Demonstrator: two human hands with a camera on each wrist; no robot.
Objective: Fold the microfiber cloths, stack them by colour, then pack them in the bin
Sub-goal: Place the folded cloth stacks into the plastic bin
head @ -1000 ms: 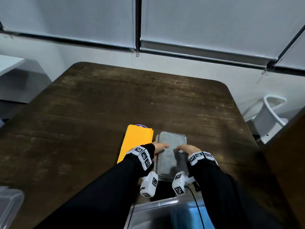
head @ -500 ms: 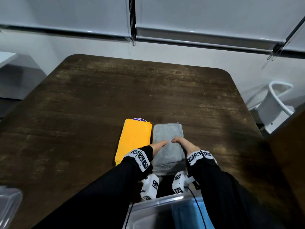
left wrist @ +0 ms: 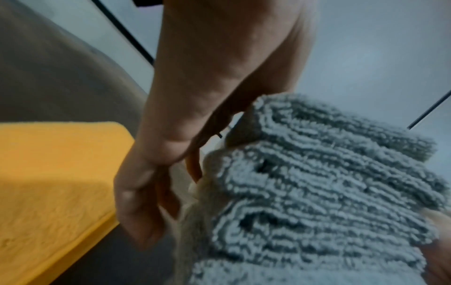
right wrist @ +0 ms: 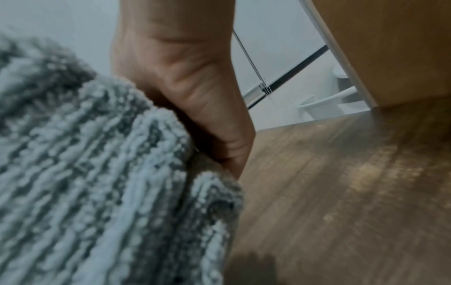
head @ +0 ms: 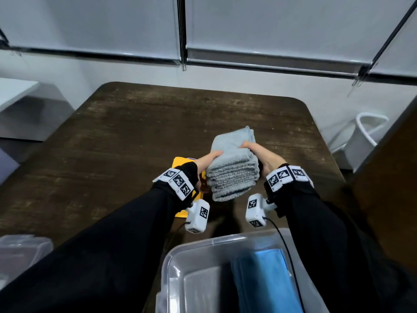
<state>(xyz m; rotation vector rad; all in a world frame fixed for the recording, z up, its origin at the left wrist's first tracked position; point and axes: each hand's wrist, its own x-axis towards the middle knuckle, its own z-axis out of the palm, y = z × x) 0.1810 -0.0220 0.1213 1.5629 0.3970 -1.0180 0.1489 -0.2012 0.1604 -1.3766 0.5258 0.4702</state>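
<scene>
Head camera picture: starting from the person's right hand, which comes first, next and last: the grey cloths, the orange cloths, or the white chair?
From the right hand:
1. Grey cloth stack: held in it, between both hands.
2. Orange cloth stack: on the table, past the left hand.
3. White chair: off the table, at the far right.

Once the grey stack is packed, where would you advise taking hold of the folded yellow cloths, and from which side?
Probably by the two long sides of the yellow cloths, one hand each, fingers slid under and thumbs on top. They lie flat on the table as a long, narrow stack, so clamping all layers should keep them squared, as the left hand and right hand do.
</scene>
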